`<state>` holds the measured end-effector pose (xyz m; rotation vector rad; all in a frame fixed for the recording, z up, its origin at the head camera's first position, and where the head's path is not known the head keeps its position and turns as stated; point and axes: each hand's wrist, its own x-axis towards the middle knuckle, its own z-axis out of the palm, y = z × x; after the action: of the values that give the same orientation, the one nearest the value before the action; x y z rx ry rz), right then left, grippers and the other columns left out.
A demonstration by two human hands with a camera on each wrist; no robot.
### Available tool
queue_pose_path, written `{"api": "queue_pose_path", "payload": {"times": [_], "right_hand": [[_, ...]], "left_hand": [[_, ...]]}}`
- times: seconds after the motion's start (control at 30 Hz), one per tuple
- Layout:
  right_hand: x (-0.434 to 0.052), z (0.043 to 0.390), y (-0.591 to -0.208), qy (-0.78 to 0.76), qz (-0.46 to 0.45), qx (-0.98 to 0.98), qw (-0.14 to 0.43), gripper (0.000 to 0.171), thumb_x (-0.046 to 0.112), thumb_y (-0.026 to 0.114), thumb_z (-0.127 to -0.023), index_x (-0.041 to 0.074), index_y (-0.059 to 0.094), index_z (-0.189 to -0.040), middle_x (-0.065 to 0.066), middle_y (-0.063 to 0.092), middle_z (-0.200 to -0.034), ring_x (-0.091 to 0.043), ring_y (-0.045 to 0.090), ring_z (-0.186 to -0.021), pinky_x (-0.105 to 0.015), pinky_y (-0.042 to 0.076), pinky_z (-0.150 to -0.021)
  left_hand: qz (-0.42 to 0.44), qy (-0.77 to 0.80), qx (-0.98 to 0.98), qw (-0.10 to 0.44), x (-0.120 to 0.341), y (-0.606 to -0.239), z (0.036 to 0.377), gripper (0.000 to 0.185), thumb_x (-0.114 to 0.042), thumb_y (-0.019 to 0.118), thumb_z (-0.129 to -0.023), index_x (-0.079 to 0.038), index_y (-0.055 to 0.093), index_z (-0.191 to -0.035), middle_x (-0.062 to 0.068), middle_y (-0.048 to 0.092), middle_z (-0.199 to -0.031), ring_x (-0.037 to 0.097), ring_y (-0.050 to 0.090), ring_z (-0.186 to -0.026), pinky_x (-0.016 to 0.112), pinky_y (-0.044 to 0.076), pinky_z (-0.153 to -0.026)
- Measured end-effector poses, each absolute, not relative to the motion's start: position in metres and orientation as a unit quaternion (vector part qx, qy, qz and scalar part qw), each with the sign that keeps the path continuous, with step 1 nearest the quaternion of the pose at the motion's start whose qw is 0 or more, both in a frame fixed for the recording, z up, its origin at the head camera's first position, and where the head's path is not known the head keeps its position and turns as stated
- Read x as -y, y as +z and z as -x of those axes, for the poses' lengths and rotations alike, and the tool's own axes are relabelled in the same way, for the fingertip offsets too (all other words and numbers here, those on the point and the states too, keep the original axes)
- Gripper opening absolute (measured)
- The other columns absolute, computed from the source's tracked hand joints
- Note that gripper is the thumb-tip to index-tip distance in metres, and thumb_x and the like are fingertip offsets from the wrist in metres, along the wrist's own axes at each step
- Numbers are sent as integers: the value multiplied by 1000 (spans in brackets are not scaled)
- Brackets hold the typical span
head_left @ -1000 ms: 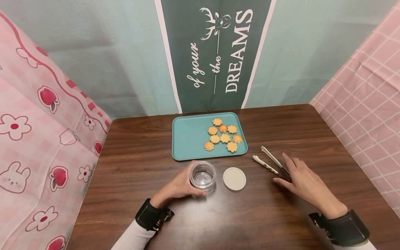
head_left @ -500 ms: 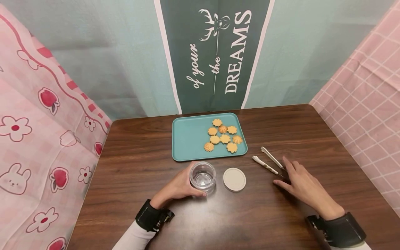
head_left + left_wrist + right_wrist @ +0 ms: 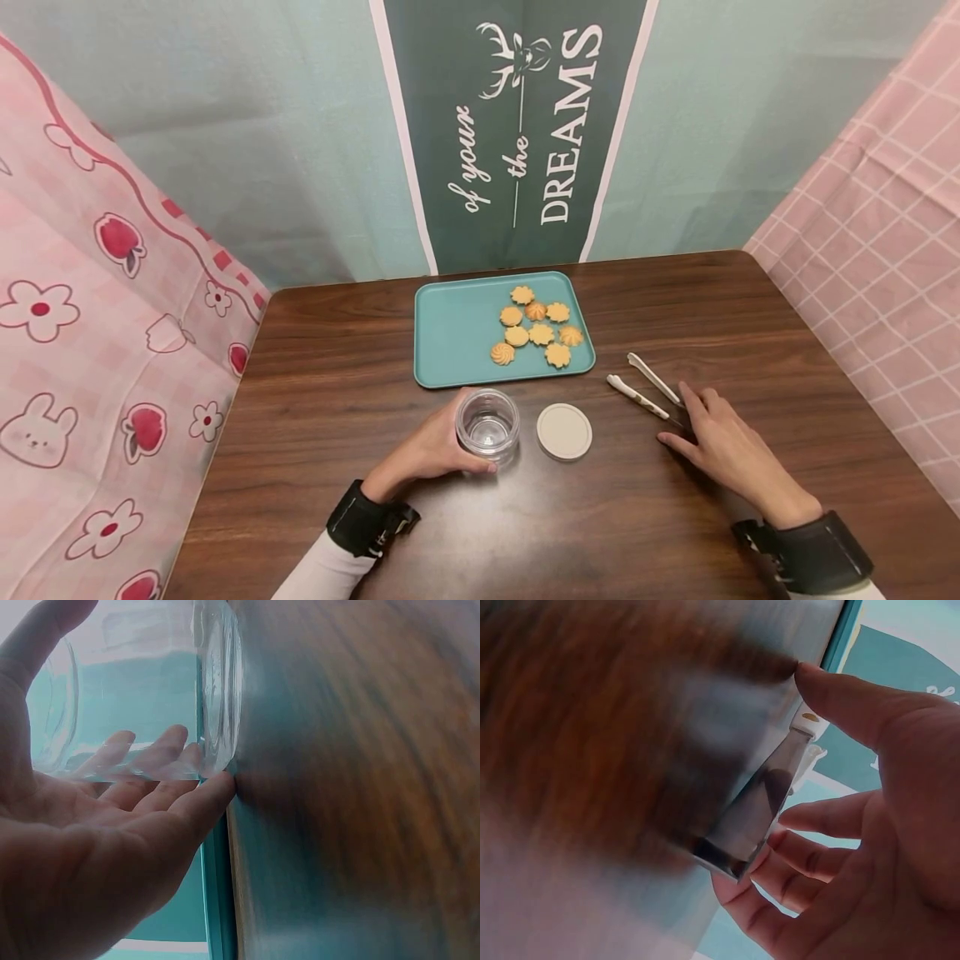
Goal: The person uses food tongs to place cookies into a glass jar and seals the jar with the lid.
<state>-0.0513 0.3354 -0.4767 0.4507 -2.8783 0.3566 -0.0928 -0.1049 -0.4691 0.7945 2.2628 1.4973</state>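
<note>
Hands at a clear glass jar (image 3: 487,425) and white-tipped metal tongs (image 3: 649,391), lower half of the head frame.

Jar short, round, lidless, seemingly empty, upright on the dark wooden table (image 3: 337,392) at lower centre, gripped by the curled left hand (image 3: 429,447). Tongs lying splayed at right of centre, dark hinge end under the right hand (image 3: 718,444), fingers loosely bent around it. Round cream lid (image 3: 564,431) flat between jar and tongs; teal tray (image 3: 457,333) of flower-shaped biscuits (image 3: 538,327) above. Left-wrist view alone: fingers (image 3: 154,754) seen through the glass wall, little finger at its base. Right-wrist view alone: thumb and fingers (image 3: 810,862) either side of the tongs' dark end.
</note>
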Motion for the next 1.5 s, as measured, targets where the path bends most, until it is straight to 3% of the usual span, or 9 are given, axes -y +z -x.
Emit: {"api": "queue_pose_path", "payload": {"times": [0.27,0.6,0.77,1.2,1.5], "right_hand": [[-335,53,-478,135,-161,970,123,83,17,95,-75,-19,53,-137,-29,55,-100,-37,59,-75,-58,54,-66],[-335,55,-481,141,-168,964,152,67,8,94,-74,-17,60,-127,-22,52,-92,-27,52,-65,-50,49,-56],[-334,55,-482,146,-171,961,158,52,0,92,-74,-14,65,-116,-23,54,-94,-30,56,-67,-50,49,-57],[-331,53,-482,148,-156,960,181,35,-6,90,-74,-11,61,-95,-22,52,-88,-33,55,-65,-53,48,-54],[-331,52,-481,154,-140,960,188,31,-6,88,-76,-11,62,-94,-22,54,-88,-37,56,-70,-56,49,-59]], "left_hand": [[-277,520,-793,156,105,-468,93,94,-22,101,-70,-11,48,-147,9,63,-143,30,60,-132,52,44,-115],[-273,519,-795,158,106,-467,94,95,-19,101,-69,-9,48,-148,12,62,-143,29,60,-132,53,44,-115],[-270,517,-797,157,106,-467,94,96,-18,101,-69,-9,48,-149,13,62,-144,30,60,-132,53,44,-115],[-275,518,-795,158,106,-468,93,95,-20,101,-69,-9,48,-148,13,63,-143,30,60,-131,53,44,-115],[-273,517,-796,155,106,-467,93,96,-22,101,-69,-8,48,-148,13,63,-142,30,60,-130,52,45,-114]]}}
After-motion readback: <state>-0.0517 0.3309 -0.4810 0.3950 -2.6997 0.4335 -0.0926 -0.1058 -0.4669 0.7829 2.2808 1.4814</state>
